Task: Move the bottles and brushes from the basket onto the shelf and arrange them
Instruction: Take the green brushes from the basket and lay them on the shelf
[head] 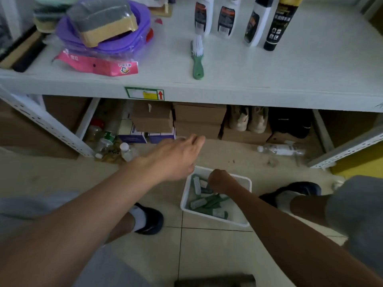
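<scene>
Bare shelf [321, 59] lies open right of the black can [277, 27] and before the white bottles [226, 19] — one green brush [198, 63] lies there; stacked purple bowls [103, 41] crowd the left end.

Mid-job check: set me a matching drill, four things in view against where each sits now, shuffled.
Things:
1 lone green brush
2 white basket
3 black can
4 clear bottle

Places:
A on its side on the floor
B rightmost of the row standing on the shelf
C on the floor, right hand inside
D flat on the shelf, before the white bottles

Pairs: 1-D; 2-C; 3-B; 4-A
</scene>
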Tool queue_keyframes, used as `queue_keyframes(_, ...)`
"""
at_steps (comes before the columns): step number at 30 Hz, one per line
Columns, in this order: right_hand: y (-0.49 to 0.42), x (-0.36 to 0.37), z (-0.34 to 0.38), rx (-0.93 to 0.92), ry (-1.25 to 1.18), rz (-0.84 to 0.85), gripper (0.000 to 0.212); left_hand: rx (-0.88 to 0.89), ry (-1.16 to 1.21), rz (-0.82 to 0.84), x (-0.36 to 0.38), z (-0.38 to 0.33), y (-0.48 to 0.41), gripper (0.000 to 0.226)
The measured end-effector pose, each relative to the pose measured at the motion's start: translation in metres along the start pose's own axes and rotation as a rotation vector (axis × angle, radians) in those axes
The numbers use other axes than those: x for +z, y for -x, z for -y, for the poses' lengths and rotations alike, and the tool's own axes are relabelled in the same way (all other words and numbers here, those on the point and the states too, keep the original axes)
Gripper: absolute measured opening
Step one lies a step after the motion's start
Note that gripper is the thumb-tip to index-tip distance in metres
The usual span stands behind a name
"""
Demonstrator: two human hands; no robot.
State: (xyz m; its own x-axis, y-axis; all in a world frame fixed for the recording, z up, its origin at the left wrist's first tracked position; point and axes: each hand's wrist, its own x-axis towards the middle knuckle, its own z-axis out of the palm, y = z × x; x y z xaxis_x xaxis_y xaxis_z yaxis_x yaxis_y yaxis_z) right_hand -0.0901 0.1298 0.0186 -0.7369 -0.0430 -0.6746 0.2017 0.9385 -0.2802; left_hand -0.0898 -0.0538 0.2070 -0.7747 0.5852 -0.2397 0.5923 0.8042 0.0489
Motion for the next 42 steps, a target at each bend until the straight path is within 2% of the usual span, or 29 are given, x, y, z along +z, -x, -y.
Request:
queue_keyframes(8,-0.044,0.066,-0.008,-0.086,0.265,0.165,0.028,0.01,-0.009,0.03,0.022,0.004,-0.012,0.068)
queue_keyframes(14,-0.041,0.092,-0.02,-0.055,0.318,0.116,0.033,0.032,-0.004,0.018,0.032,0.002,-0.013,0.066)
queue_keyframes(20,-0.049,0.091,-0.036,-0.213,0.413,0.099,0.018,0.058,0.015,0.032,0.036,0.0,-0.012,0.07)
queue_keyframes(24,-0.038,0.066,-0.03,-0.283,0.313,0.029,0.028,0.067,0.02,0.04,0.027,-0.003,-0.014,0.069)
queue_keyframes(28,-0.014,0.034,-0.024,-0.34,0.12,-0.068,0.023,0.052,0.032,0.054,0.013,-0.004,-0.013,0.064)
queue_keyframes(31,0.007,0.004,-0.019,-0.362,0.008,-0.202,0.019,0.033,0.016,0.053,-0.001,-0.002,-0.008,0.064)
queue_keyframes(33,0.025,-0.021,-0.012,-0.363,-0.082,-0.282,0.015,0.021,0.009,-0.002,-0.009,-0.002,-0.002,0.05)
queue_keyframes(35,0.048,-0.046,-0.002,-0.371,-0.148,-0.363,0.016,-0.036,-0.002,-0.124,-0.017,-0.003,0.003,0.024)
queue_keyframes(38,0.078,-0.076,0.012,-0.438,-0.179,-0.442,0.015,-0.234,0.02,-0.367,-0.033,-0.002,0.005,0.026)
queue_keyframes(42,0.114,-0.119,0.035,-0.533,-0.25,-0.596,0.011,-0.322,0.124,-0.529,-0.054,0.01,0.006,0.025)
